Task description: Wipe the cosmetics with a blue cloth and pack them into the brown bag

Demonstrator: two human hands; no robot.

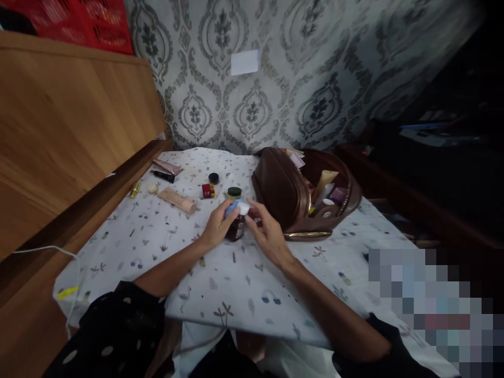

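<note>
A small dark bottle (235, 231) with a white cap (244, 208) stands upright, or nearly so, on the patterned cloth between my hands. My left hand (216, 227) is closed on a blue cloth-like piece (233, 208), pressed against the cap's left side. The fingers of my right hand (270, 236) curve round the cap and upper bottle from the right, thumb and forefinger at its edge. Just behind them is a jar with a dark green lid (234, 192). To the right sits an open brown cosmetic bag (281, 184) with tubes and jars inside.
Left of my hands lie a beige tube (177, 200), a red and gold box (208, 190), a round black lid (213, 178), a black tube (163, 176), a pink tube (168, 166) and a gold item (135, 190). A wooden panel (79, 110) borders the left; patterned wallpaper stands behind.
</note>
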